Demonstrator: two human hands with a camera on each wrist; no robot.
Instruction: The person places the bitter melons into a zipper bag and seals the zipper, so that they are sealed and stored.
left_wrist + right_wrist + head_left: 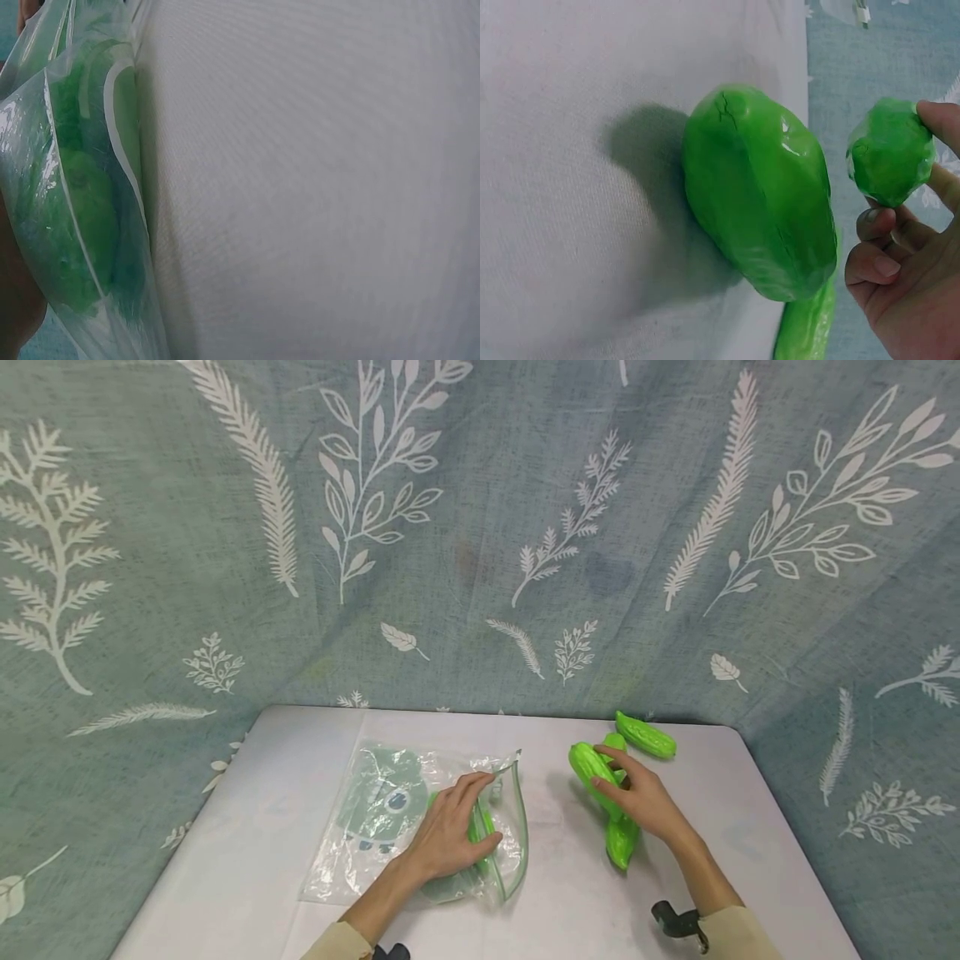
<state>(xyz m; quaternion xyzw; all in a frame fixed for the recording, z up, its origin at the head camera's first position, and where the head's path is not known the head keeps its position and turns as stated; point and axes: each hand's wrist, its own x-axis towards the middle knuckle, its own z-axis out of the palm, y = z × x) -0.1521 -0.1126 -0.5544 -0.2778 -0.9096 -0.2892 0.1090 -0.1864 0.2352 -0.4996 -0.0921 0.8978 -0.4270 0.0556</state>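
A clear zip bag [348, 860] with a green cartoon print lies flat at the left. My left hand [450, 831] rests over its mouth end, fingers extended and thumb spread. Under the film there, a green bitter melon [86, 225] shows inside the bag. My right hand [641, 797] grips a glossy bitter melon [891, 150] between thumb and fingers, raised above the table. Below it lies a second bitter melon [621, 845], partly covered by the held one and the hand. Another bitter melon [647, 737] lies farther back, beyond the right hand.
The white-covered table [555, 902] ends at a leaf-patterned green cloth [465, 552] hanging behind it and at the sides. Green zip edging [522, 814] marks the bag's mouth, which faces right. Dark wrist camera mounts [675, 920] sit near the sleeves.
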